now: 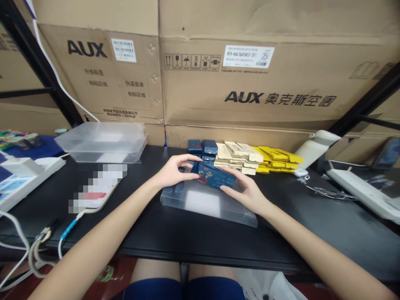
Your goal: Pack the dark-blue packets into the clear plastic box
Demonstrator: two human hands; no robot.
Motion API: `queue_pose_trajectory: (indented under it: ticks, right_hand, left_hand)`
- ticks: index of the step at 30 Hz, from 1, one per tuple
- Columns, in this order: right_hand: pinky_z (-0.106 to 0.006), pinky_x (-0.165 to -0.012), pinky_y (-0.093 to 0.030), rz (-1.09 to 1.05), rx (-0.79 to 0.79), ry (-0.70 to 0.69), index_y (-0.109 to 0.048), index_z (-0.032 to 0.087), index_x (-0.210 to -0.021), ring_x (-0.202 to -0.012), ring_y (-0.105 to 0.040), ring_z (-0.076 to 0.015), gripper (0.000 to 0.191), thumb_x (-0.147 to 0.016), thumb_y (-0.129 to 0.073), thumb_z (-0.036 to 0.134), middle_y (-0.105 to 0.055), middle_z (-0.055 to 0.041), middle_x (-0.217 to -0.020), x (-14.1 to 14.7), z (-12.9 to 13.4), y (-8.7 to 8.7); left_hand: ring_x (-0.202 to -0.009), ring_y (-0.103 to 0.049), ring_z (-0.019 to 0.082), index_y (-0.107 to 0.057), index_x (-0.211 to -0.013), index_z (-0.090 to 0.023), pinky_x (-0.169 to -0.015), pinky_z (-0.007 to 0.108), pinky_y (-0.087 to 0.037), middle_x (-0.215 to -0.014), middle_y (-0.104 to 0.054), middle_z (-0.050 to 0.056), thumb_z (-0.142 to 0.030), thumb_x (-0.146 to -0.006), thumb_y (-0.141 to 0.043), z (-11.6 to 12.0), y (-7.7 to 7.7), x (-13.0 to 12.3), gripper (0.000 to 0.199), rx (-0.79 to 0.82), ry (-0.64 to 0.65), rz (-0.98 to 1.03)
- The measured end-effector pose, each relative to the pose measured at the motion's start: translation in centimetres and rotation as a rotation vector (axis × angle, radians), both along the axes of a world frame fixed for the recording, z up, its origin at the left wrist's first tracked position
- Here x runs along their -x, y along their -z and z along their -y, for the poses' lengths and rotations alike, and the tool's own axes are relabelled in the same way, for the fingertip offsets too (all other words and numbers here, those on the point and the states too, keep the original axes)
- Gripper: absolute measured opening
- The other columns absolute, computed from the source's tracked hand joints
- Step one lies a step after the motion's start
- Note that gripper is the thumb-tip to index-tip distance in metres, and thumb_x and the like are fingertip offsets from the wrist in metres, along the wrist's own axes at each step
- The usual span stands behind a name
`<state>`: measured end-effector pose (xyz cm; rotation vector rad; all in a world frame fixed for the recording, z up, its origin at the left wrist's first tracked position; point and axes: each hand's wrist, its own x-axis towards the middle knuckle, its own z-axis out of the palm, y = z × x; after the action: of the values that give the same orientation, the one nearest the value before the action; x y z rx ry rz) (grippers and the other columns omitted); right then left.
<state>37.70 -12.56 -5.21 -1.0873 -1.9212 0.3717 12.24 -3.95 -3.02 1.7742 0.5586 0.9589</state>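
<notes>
Between my two hands is a dark blue printed packet [214, 176] with gold characters, tilted above a clear plastic box [229, 204]. My left hand [175, 170] pinches its left end between thumb and fingers. My right hand [246, 189] grips its right end the same way. Under the packet, the box lies flat on the black table and holds a white rectangle. Just behind my hands stand stacks of dark blue packets [210, 147], cream packets [239, 153] and yellow packets [278, 157].
Several clear plastic boxes [103, 139] are stacked at left. A phone [103, 191] on a charging cable lies nearer. Power strips [34, 183] sit at both sides, and a white bottle [317, 150] leans at right. Large cardboard cartons [193, 91] wall off the back.
</notes>
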Motion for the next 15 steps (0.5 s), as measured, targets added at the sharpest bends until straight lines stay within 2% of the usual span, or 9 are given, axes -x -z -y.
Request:
queue_pose_trajectory:
  ticks: [5, 8, 11, 15]
  right_hand:
    - [-0.052, -0.113, -0.036, 0.075, 0.014, -0.044, -0.052, 0.033, -0.137, -0.130, -0.052, -0.0273, 0.055, -0.085, -0.068, 0.028, -0.058, -0.0042, -0.138, -0.10, 0.38, -0.38]
    - [-0.054, -0.115, -0.031, 0.074, 0.005, -0.035, -0.053, 0.033, -0.136, -0.129, -0.052, -0.0273, 0.053, -0.086, -0.068, 0.028, -0.060, -0.0035, -0.136, -0.12, 0.46, -0.21]
    - [-0.050, -0.112, -0.038, 0.012, -0.010, -0.021, -0.057, 0.032, -0.132, -0.124, -0.057, -0.0267, 0.049, -0.085, -0.068, 0.028, -0.063, -0.0038, -0.132, -0.15, 0.41, 0.06]
    - [-0.044, -0.106, -0.047, -0.057, -0.019, -0.018, -0.061, 0.030, -0.129, -0.120, -0.060, -0.0255, 0.043, -0.086, -0.067, 0.027, -0.065, -0.0042, -0.128, -0.16, 0.33, 0.21]
  left_hand:
    - [-0.093, -0.072, 0.025, -0.072, -0.112, -0.021, -0.091, 0.038, -0.056, -0.114, -0.072, 0.010, -0.022, -0.062, -0.083, 0.29, 0.09, -0.14, 0.052, -0.003, 0.011, -0.027]
    - [-0.095, -0.071, 0.025, -0.067, -0.122, -0.022, -0.091, 0.038, -0.056, -0.112, -0.072, 0.009, -0.022, -0.062, -0.083, 0.42, 0.24, -0.32, 0.062, -0.001, 0.014, -0.022]
    - [-0.092, -0.071, 0.023, -0.058, -0.132, -0.022, -0.088, 0.037, -0.056, -0.097, -0.075, 0.007, -0.020, -0.062, -0.083, 0.45, 0.36, -0.41, 0.074, -0.003, 0.008, -0.028]
    - [-0.092, -0.070, 0.023, -0.064, -0.121, -0.021, -0.091, 0.038, -0.052, -0.092, -0.075, 0.007, -0.024, -0.064, -0.081, 0.04, 0.58, -0.17, 0.059, -0.114, -0.057, -0.092]
